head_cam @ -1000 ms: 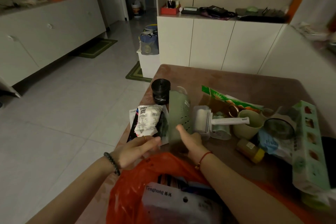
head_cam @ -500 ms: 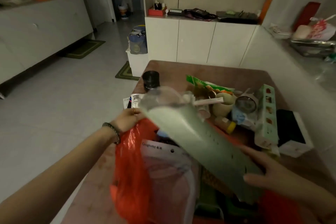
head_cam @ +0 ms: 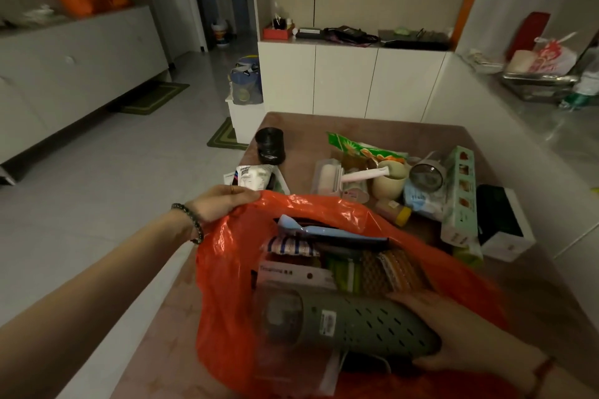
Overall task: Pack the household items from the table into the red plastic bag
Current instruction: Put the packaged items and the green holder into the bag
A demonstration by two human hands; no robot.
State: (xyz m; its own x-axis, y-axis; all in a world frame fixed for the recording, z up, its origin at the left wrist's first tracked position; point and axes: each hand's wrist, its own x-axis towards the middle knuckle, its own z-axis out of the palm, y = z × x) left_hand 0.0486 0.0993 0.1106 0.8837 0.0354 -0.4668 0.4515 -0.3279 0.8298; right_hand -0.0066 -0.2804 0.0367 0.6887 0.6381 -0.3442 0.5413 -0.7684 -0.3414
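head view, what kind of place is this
Probably a home, perhaps a dining or kitchen area: white built-in cabinets with clutter on top, a tiled floor with green mats, and a table covered with household items.

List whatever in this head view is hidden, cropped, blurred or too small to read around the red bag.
- Red plastic bag: bottom cut off by the frame edge; deeper contents covered by the grey-green perforated holder.
- Right hand: blurred; fingers under the holder hidden.
- Holder's label: too small to read.
- Left hand: fingertips hidden by the bag rim.
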